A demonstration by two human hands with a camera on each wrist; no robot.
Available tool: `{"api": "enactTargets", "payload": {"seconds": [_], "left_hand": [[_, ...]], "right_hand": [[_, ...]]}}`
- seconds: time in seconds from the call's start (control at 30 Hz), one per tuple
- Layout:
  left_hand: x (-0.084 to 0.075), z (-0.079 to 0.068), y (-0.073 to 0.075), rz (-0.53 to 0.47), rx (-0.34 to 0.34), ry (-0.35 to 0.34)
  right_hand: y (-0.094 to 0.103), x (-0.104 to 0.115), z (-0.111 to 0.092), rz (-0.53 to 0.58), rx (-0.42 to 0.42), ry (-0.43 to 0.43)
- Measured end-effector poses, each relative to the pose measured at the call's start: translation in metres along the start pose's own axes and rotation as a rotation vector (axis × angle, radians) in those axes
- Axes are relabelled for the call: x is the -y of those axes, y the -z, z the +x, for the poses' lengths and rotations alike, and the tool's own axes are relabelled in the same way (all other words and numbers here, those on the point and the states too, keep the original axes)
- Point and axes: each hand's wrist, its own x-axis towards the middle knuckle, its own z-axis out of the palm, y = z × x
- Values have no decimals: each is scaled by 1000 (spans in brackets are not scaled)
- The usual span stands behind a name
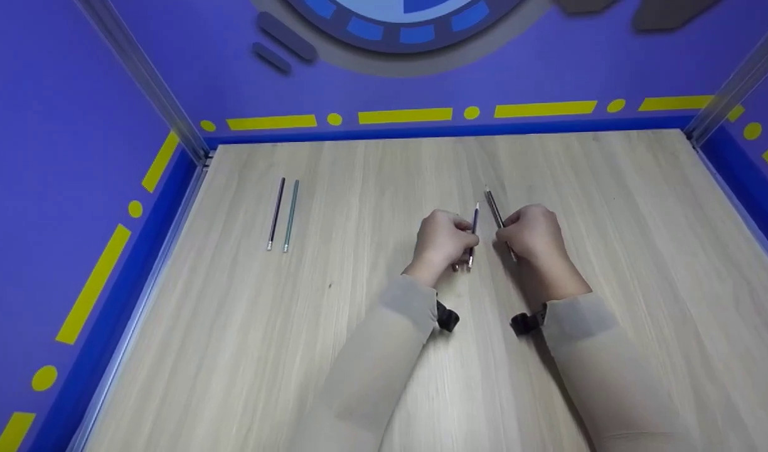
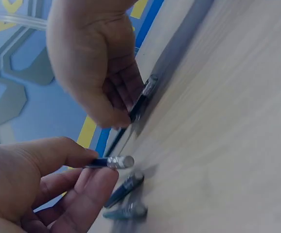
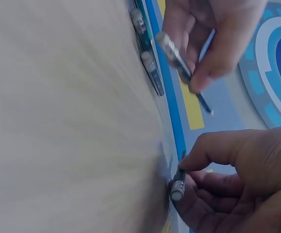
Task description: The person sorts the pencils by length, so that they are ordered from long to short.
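Note:
My left hand point(image 1: 443, 243) pinches a dark pencil point(image 1: 475, 220) between thumb and fingers, its sharpened tip pointing away and its white eraser toward me. Across from it, my right hand point(image 1: 534, 232) grips another dark pencil point(image 1: 494, 207) close over the tabletop, tilted so that its tip leans toward the first one. The left wrist view shows the eraser ends of a dark pencil point(image 2: 126, 188) and a green pencil point(image 2: 126, 212), both low at the wood beside the left hand. In the right wrist view, the right hand's pencil point(image 3: 178, 189) shows its eraser end.
Farther left on the wooden table point(image 1: 233, 326) lie a dark pencil point(image 1: 276, 213) and a green pencil point(image 1: 291, 216), side by side with erasers toward me. Blue panels point(image 1: 390, 94) with yellow marks enclose the table at the back and sides. Black wrist cameras point(image 1: 447, 317) sit at both cuffs.

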Motion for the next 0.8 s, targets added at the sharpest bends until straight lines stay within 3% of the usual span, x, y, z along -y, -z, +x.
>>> {"api": "enactTargets", "payload": {"seconds": [0.13,0.4,0.53,0.8], "left_hand": [[3,0,8,-132,2,5],[8,0,35,-254,22,-13],[12,0,51,-334,24,-32],[23,-4,70,-419,24,-57]], "right_hand": [[3,0,2,112,12,-6],[7,14,3,417,90,-4],[4,27,0,576,138,-49],[-10,45,-7,702,167,-43]]}}
